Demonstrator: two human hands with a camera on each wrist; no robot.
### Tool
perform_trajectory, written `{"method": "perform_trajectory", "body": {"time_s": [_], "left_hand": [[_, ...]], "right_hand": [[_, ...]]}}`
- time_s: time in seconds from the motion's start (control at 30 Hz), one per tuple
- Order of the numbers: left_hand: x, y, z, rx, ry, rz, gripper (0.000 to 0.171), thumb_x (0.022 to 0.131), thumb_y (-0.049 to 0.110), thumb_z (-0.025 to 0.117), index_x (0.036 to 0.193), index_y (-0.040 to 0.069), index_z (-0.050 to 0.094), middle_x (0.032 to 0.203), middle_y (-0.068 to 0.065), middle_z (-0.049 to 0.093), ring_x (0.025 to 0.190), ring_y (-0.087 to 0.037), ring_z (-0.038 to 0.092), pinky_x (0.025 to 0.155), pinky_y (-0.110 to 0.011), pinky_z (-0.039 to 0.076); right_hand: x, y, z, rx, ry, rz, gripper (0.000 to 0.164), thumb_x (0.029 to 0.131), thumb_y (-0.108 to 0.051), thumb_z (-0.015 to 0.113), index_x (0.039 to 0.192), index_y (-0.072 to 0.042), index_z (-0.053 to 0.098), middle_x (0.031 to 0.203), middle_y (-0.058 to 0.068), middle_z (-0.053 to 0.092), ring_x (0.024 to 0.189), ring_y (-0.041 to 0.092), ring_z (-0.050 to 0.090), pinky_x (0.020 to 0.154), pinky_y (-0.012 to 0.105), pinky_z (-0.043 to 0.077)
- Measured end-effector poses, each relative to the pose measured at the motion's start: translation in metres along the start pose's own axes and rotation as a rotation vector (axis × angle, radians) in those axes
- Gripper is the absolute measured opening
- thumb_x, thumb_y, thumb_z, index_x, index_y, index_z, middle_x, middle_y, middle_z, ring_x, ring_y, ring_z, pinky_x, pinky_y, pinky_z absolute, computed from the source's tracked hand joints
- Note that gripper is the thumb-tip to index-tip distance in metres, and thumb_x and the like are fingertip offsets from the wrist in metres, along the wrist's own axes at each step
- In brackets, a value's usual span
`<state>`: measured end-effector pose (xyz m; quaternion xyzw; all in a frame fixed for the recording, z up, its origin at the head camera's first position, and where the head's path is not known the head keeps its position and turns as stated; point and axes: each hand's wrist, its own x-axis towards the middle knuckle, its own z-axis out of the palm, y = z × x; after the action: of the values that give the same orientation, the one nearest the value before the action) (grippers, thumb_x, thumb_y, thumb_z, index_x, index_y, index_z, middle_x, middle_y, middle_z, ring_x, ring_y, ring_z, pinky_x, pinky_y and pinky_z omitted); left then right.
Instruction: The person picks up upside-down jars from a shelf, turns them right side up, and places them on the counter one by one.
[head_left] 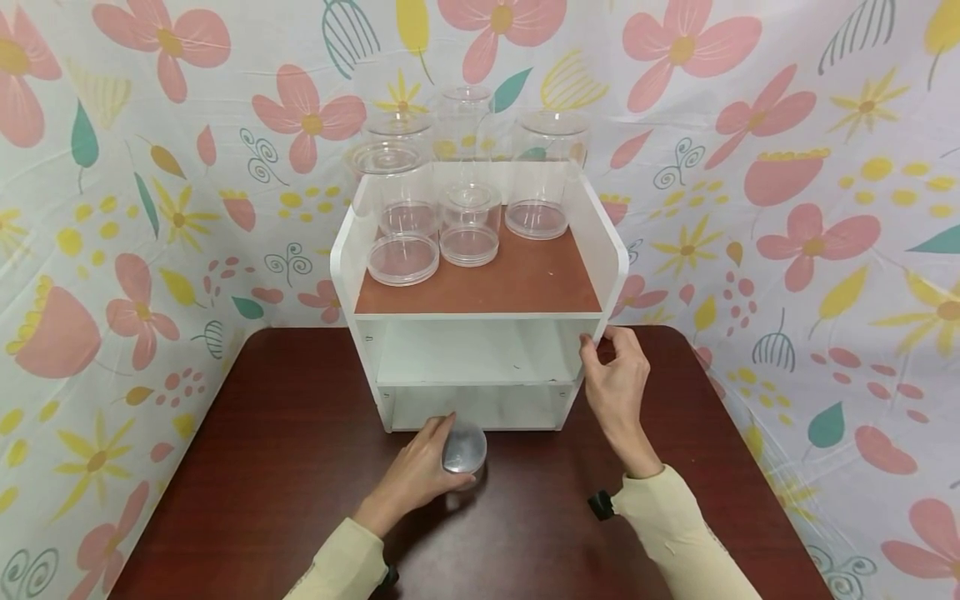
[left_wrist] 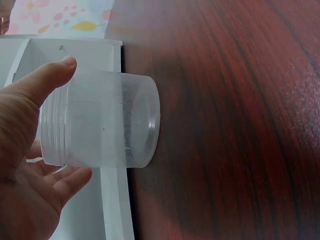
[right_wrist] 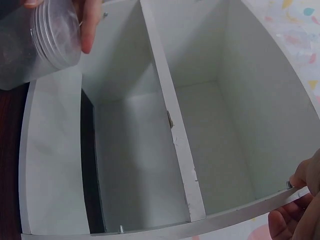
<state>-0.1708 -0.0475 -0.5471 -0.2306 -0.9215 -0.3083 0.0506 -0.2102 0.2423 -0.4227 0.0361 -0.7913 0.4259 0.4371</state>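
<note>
My left hand (head_left: 420, 468) grips a clear plastic jar (left_wrist: 100, 120) with a ridged rim, thumb on one side and fingers on the other. In the head view the jar's round grey top (head_left: 465, 447) shows just in front of the lowest compartment of a white shelf unit (head_left: 442, 316). The right hand (head_left: 618, 379) pinches the front edge of the unit's right side panel, thumb inside and fingers outside, as the right wrist view also shows.
Several clear jars (head_left: 468, 242) stand on the unit's brown top board (head_left: 487, 287), between raised white sides. Below are two white compartments, split by a chipped shelf edge (right_wrist: 175, 120). The unit stands on a dark red-brown table (head_left: 285, 417) before a flowered cloth (head_left: 225, 100).
</note>
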Motion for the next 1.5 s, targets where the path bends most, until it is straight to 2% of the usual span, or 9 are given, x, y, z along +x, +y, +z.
{"method": "perform_trajectory", "body": {"time_s": [0.17,0.4,0.57,0.67,0.83,0.93,1.07,1.3,1.5], "left_hand": [[0.000,0.000,0.000,-0.010,-0.002,-0.004,0.105,0.072,0.041,0.095,0.154,0.001,0.043,0.141,-0.016,0.054,0.114,-0.039,0.065,0.089,-0.057,0.056],[-0.002,0.003,-0.004,-0.024,-0.021,-0.068,0.110,0.075,0.052,0.090,0.159,0.005,0.036,0.150,-0.019,0.048,0.124,-0.041,0.059,0.095,-0.061,0.051],[-0.006,0.014,-0.020,0.024,0.090,-0.078,0.096,0.084,0.051,0.084,0.155,0.001,0.042,0.148,-0.020,0.051,0.125,-0.038,0.059,0.092,-0.059,0.053],[-0.007,0.026,-0.038,0.032,0.150,-0.074,0.088,0.087,0.047,0.082,0.152,-0.001,0.046,0.145,-0.020,0.054,0.124,-0.037,0.060,0.089,-0.059,0.055],[-0.009,0.049,-0.074,-0.014,0.154,-0.134,0.080,0.091,0.045,0.078,0.152,0.002,0.048,0.146,-0.017,0.055,0.128,-0.036,0.058,0.093,-0.060,0.052],[-0.009,0.060,-0.095,-0.028,0.168,-0.144,0.075,0.092,0.041,0.078,0.151,0.003,0.051,0.144,-0.014,0.057,0.129,-0.033,0.058,0.095,-0.059,0.052],[-0.007,0.073,-0.124,-0.029,0.233,-0.100,0.070,0.090,0.036,0.081,0.147,0.003,0.055,0.139,-0.010,0.061,0.123,-0.029,0.062,0.091,-0.054,0.054],[0.000,0.094,-0.183,0.016,0.380,0.031,0.066,0.089,0.027,0.083,0.144,0.003,0.057,0.135,-0.011,0.062,0.116,-0.028,0.064,0.081,-0.054,0.056],[0.010,0.104,-0.228,0.000,0.522,0.110,0.067,0.087,0.015,0.085,0.144,-0.002,0.056,0.135,-0.017,0.059,0.111,-0.034,0.064,0.088,-0.053,0.051]], "right_hand": [[0.000,-0.001,0.000,0.015,0.000,-0.001,0.009,0.090,0.002,0.074,0.096,0.007,0.071,0.089,0.018,0.064,0.075,0.029,0.063,0.068,0.016,0.043],[0.000,-0.001,0.000,0.014,0.004,-0.006,0.009,0.090,0.002,0.074,0.095,0.008,0.071,0.089,0.019,0.064,0.076,0.030,0.063,0.069,0.015,0.043],[0.000,0.000,0.001,0.005,-0.003,-0.011,0.011,0.090,0.001,0.074,0.095,0.009,0.070,0.089,0.019,0.064,0.076,0.030,0.062,0.070,0.014,0.043],[0.000,0.000,0.001,-0.004,-0.004,-0.020,0.011,0.091,0.000,0.073,0.095,0.009,0.069,0.090,0.020,0.064,0.077,0.030,0.061,0.070,0.016,0.042],[0.001,0.000,0.001,0.006,0.005,-0.028,0.009,0.091,0.000,0.073,0.095,0.007,0.070,0.090,0.020,0.065,0.078,0.031,0.060,0.070,0.023,0.042],[0.001,0.000,0.001,0.015,0.008,-0.029,0.009,0.091,-0.001,0.073,0.095,0.007,0.071,0.090,0.020,0.065,0.077,0.032,0.060,0.069,0.025,0.041],[0.000,0.000,0.001,0.013,0.010,-0.036,0.008,0.090,0.001,0.073,0.094,0.007,0.070,0.090,0.020,0.065,0.077,0.032,0.061,0.069,0.023,0.041],[0.001,0.001,0.001,0.004,0.009,-0.043,0.008,0.091,0.001,0.073,0.095,0.007,0.070,0.089,0.019,0.065,0.076,0.031,0.061,0.069,0.021,0.042],[0.000,0.002,0.000,-0.003,-0.001,-0.037,0.008,0.091,0.000,0.073,0.093,0.007,0.069,0.088,0.020,0.064,0.075,0.031,0.061,0.068,0.021,0.041]]}}
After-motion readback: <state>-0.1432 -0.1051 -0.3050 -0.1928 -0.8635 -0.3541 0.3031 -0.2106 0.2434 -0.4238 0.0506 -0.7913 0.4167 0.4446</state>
